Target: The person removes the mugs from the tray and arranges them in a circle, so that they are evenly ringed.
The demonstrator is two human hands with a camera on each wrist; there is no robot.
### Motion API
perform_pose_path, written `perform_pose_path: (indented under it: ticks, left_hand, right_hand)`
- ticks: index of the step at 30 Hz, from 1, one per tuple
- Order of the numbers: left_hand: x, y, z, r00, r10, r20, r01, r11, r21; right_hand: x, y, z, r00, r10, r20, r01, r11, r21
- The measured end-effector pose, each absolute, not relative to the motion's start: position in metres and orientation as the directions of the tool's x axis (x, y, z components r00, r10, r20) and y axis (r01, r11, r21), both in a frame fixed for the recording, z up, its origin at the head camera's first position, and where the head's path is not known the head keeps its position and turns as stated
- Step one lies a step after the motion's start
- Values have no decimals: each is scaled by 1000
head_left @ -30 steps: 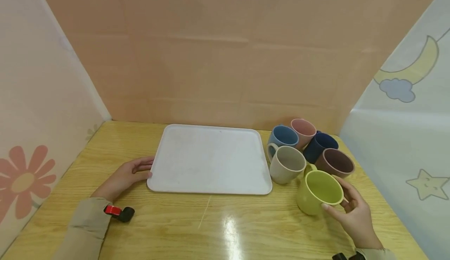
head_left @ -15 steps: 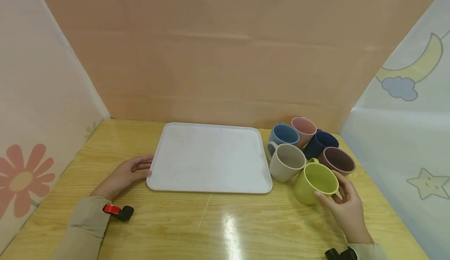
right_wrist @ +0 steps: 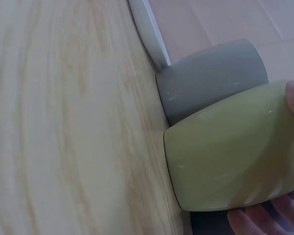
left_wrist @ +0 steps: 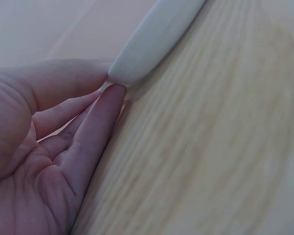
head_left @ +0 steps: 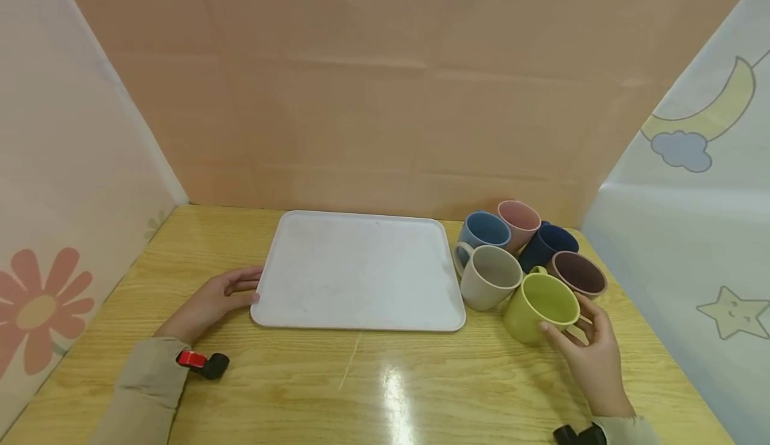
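My right hand [head_left: 592, 358] holds a yellow-green mug [right_wrist: 225, 152] at its near right side, thumb at the rim and fingers round the wall. The mug is upright, its base at the table in the right wrist view. Close to its left stands a light grey mug [head_left: 488, 281]; behind it is a dark mauve mug [head_left: 577, 274]. My left hand [head_left: 210, 305] lies at the left edge of a white tray [head_left: 361, 271]. In the left wrist view its thumb and a fingertip pinch the tray's edge [left_wrist: 142, 54]. The other fingers are partly hidden.
Behind the grey and yellow-green mugs stand a light blue mug [head_left: 484, 231], a pink mug [head_left: 519, 221] and a navy mug [head_left: 549, 244], grouped right of the tray. A tan back wall [head_left: 385, 97] and printed side walls enclose the wooden table [head_left: 301, 385].
My right hand has moved the yellow-green mug away from me and slightly left, nearer the grey and mauve mugs. The left hand and tray have stayed put.
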State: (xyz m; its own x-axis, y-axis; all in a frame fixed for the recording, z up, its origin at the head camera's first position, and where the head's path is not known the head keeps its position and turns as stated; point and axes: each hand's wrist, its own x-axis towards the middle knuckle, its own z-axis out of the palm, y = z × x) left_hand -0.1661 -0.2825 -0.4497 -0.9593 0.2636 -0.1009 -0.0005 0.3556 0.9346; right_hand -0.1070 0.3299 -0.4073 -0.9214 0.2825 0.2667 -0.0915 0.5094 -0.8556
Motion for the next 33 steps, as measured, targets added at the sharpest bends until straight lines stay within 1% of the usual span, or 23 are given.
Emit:
perform_pose_path:
  ticks: [10, 14, 17, 20, 23, 26, 28, 30, 33]
  left_hand:
    - [-166, -278, -450, -958, 269, -103, 0, 358, 934]
    - [-168, -276, -451, -957, 273, -98, 6, 356, 935]
    - [-168, -276, -452, -957, 272, -101, 2, 353, 936]
    - [-169, -277, -453, -957, 272, -102, -1, 348, 938]
    - [-170, -278, -453, -957, 271, -99, -1, 340, 941]
    - [-173, -278, -451, -960, 262, -104, -7, 346, 938]
    - [-173, -276, -449, -959, 263, -108, -10, 349, 937]
    - [-172, -276, -446, -959, 261, -107, -1, 376, 927]
    - [-171, -275, -434, -963, 264, -63, 68, 460, 885]
  right_hand:
    - [-108, 335, -409, -917, 304, 258, -79, 496, -864]
    - [-107, 336, -409, -919, 314, 239, -53, 503, -863]
    - [-105, 333, -407, -903, 323, 284, -68, 544, -836]
    - [-104, 329, -402, -857, 294, 424, -161, 629, -761]
    - [-108, 322, -393, -764, 212, 609, -300, 719, -627]
    - [-116, 311, -381, -677, 103, 728, -434, 744, -509]
    - [-121, 300, -374, -639, 39, 768, -513, 722, -464]
    - [-126, 286, -371, -636, -20, 771, -572, 683, -454]
    - [-136, 264, -368, -650, -101, 753, -630, 626, -460]
